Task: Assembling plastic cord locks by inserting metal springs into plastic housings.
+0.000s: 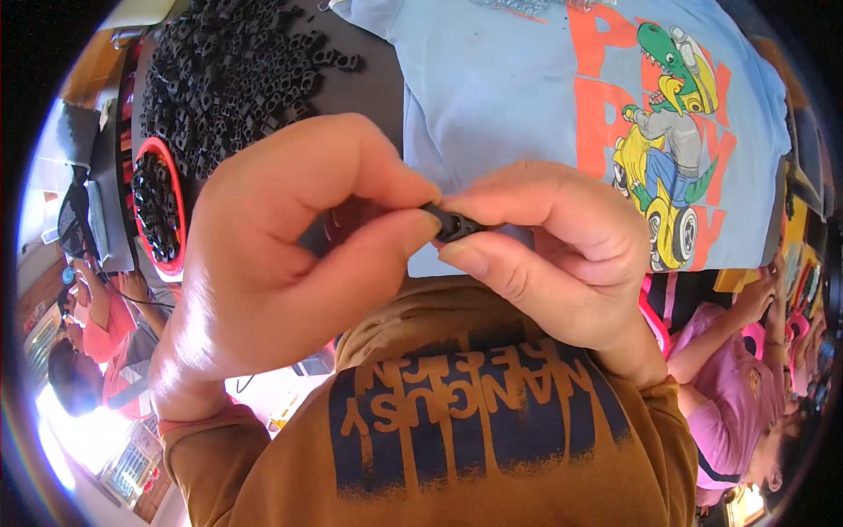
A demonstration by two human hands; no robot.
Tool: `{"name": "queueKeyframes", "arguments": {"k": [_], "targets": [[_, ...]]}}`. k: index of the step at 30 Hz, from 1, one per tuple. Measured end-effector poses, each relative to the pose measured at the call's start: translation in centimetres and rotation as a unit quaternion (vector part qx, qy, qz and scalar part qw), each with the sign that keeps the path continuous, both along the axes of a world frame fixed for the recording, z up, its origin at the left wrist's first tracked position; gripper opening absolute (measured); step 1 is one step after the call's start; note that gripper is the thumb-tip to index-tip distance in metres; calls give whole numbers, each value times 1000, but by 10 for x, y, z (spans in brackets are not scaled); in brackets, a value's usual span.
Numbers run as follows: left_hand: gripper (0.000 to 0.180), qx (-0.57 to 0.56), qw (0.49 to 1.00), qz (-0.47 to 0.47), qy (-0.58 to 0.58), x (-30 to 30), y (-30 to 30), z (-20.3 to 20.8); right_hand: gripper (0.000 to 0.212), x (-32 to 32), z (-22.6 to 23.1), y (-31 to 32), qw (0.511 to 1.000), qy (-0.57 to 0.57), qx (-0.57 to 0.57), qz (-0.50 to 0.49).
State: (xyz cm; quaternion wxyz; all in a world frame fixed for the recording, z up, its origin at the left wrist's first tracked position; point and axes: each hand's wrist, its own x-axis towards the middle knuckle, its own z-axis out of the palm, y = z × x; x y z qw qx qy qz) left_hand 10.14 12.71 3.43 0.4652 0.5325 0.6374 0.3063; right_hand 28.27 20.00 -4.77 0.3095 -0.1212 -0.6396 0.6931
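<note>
Between my two hands, in the middle of the view, is a small black plastic part (457, 227) with openings in it. My left hand (281, 237) pinches its left end between thumb and forefinger. From the other side, the thumb and forefinger of my right hand (566, 250) close on the same part. Fingertips cover much of it, so whether it is one piece or two joined pieces cannot be told. Both hands are raised above the near edge of the table, in front of my brown shirt.
A big heap of small black plastic parts (233, 79) spreads over the dark tabletop (364, 97) at the far left. Near it stands a red-rimmed basin (182, 215) of black parts. A light blue printed shirt (500, 97) covers the right side. People sit at both sides.
</note>
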Motion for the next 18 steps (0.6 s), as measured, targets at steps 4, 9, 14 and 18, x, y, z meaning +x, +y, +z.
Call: {"name": "queueKeyframes", "arguments": {"k": [4, 9, 14, 18], "targets": [[13, 164, 961, -134, 178, -2, 6, -7, 20, 3, -1, 0, 1000, 5, 11, -5], [27, 302, 917, -132, 226, 3, -3, -21, 20, 3, 2, -8, 997, 14, -76, -16], [44, 349, 901, -76, 248, 14, -6, -32, 19, 3, 0, -7, 990, 32, -135, -34], [51, 419, 854, -79, 299, 16, -6, -47, 12, -4, 4, -5, 983, 40, -165, -74]]}}
